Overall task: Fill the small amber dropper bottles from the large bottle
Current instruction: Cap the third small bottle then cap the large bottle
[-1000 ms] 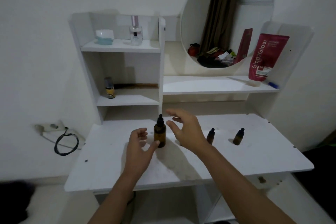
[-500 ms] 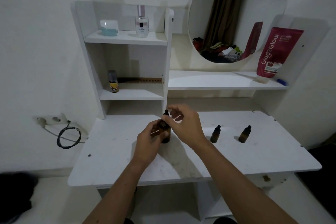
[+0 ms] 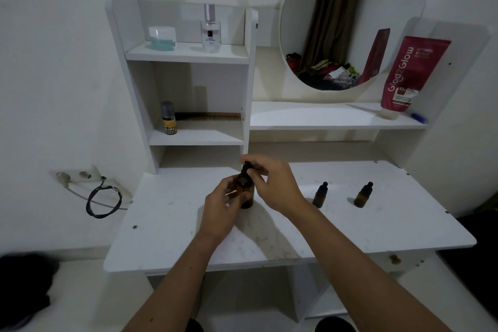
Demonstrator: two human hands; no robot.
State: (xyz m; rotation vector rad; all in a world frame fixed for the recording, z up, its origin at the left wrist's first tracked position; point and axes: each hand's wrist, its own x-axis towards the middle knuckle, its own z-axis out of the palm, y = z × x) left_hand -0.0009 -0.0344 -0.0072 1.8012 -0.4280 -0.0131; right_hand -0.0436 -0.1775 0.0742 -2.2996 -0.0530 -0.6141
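Large amber bottle [image 3: 246, 193] stands upright on the white counter [image 3: 172, 218], just in front of the shelf unit [image 3: 186, 89]; left hand [image 3: 219, 211] has its fingers wrapped around the bottle body, right hand [image 3: 275, 186] has its fingers pinched on the black dropper cap [image 3: 246, 167] at the top. Two small amber dropper bottles, capped and upright, sit on the counter to the right of the large bottle: the nearer one [image 3: 320, 195] just beside the right wrist, the farther one [image 3: 363, 195] a bit beyond it, the two apart from each other.
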